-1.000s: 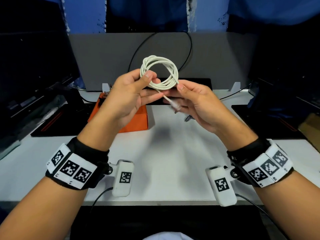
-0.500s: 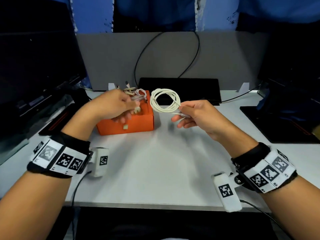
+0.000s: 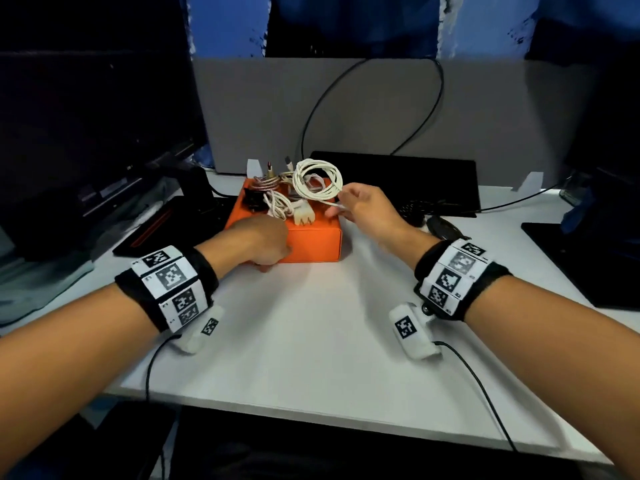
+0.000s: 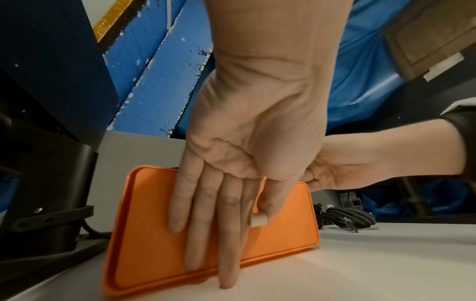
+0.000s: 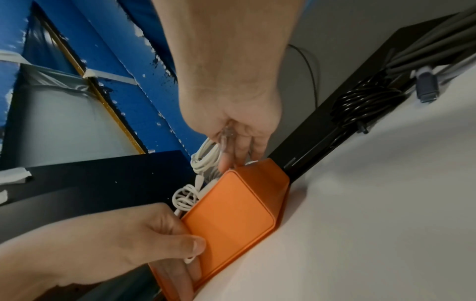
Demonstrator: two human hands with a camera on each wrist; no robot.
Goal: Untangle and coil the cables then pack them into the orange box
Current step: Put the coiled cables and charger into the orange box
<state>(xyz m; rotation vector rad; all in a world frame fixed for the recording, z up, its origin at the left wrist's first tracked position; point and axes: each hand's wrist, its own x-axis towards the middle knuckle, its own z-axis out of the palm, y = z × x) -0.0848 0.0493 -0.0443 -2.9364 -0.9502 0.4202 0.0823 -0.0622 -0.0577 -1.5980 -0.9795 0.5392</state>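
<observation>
The orange box (image 3: 311,244) (image 4: 283,230) (image 5: 231,213) stands on the white desk, with several coiled cables heaped in it, among them a braided one (image 3: 266,183) and a thin white one (image 3: 277,206). My left hand (image 3: 266,244) (image 4: 219,213) lies with straight fingers flat against the box's near wall, and a small pale plug (image 4: 259,221) sits under its thumb. My right hand (image 3: 346,202) (image 5: 231,142) pinches the coiled white cable (image 3: 317,181) (image 5: 206,154) near its clear plug and holds the coil over the box's far right part, on the heap.
A coiled black cable (image 3: 443,226) (image 5: 360,101) lies on the desk just right of the box. Behind the box lies a flat black device (image 3: 398,178) before a grey partition (image 3: 485,116). Dark monitors stand left and right. A black pad (image 3: 588,258) lies at right.
My left hand let go of the white coil and dropped to the box's near wall. My right hand carried the coil down and left, from mid-air to over the box.
</observation>
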